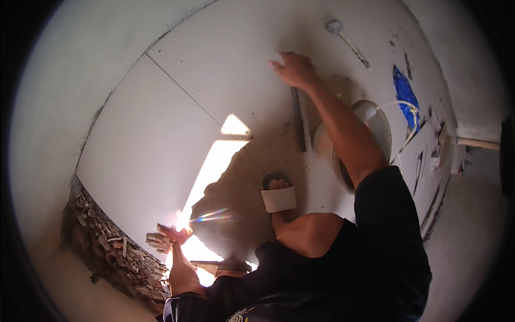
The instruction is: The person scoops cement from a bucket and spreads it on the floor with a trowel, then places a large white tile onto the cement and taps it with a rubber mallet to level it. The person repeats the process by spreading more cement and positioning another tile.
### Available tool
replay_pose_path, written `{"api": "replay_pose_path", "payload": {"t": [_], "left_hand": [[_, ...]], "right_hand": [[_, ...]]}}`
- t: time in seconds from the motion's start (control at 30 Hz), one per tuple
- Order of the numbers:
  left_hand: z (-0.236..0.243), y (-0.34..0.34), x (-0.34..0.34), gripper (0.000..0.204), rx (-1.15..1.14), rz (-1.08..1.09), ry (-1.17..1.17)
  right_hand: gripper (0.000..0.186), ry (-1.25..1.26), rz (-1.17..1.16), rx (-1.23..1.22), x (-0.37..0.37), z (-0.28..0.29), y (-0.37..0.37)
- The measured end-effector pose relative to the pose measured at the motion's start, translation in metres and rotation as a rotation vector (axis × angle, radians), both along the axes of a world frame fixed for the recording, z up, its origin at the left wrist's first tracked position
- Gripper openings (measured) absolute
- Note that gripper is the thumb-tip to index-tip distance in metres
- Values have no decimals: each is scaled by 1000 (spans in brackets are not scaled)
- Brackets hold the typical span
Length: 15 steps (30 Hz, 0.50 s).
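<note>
My left hand [170, 239] is open, its fingers stretched over the near edge of a large pale floor tile [150, 145], beside a strip of broken rubble. Bright sunlight washes out part of that hand. My right hand [295, 70] reaches far forward over another pale tile [236, 70], thumb and fingers apart, with nothing visible in it. Just below the right wrist, a dark straight bar [298, 121] lies on the floor, its far end partly hidden by the hand. Whether the right hand touches the tile is unclear.
A mallet [348, 44] lies at the far right. Behind my right forearm stands a round bucket [382, 129], partly hidden. Nearby are a blue plastic bag [405, 96] and a pale cord [397, 102]. Rubble [118, 247] lines the left wall. My sandalled foot [278, 196] is at centre.
</note>
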<state>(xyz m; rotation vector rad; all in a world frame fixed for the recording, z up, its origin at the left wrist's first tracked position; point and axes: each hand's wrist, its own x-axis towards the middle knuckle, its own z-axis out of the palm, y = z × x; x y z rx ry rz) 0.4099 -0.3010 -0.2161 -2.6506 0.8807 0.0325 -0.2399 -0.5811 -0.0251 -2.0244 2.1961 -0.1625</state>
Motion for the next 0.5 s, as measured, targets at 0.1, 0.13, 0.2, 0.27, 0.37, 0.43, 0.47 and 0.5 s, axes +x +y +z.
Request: {"api": "replay_pose_path", "payload": {"t": [0.1, 0.13, 0.2, 0.27, 0.37, 0.43, 0.47, 0.5], "left_hand": [[18, -20, -27, 91, 21, 157, 51], [17, -31, -52, 95, -80, 134, 85], [19, -57, -102, 105, -157, 0, 124], [27, -73, -149, 116, -273, -27, 311], [44, -88, -173, 120, -140, -35, 290], [53, -90, -172, 122, -38, -109, 265], [60, -86, -169, 122, -46, -117, 356], [62, -85, -168, 123, -34, -139, 380]], "right_hand": [[68, 73, -388, 29, -141, -17, -41], [69, 80, -484, 42, -188, -30, -44], [68, 208, -533, 87, -277, -62, -43], [74, 282, -626, 170, -357, -97, -40], [81, 357, -579, 244, -458, -148, -33], [80, 447, -505, 288, -515, -181, -36], [79, 476, -461, 311, -541, -195, -43], [78, 522, -403, 266, -561, -212, -44]]}}
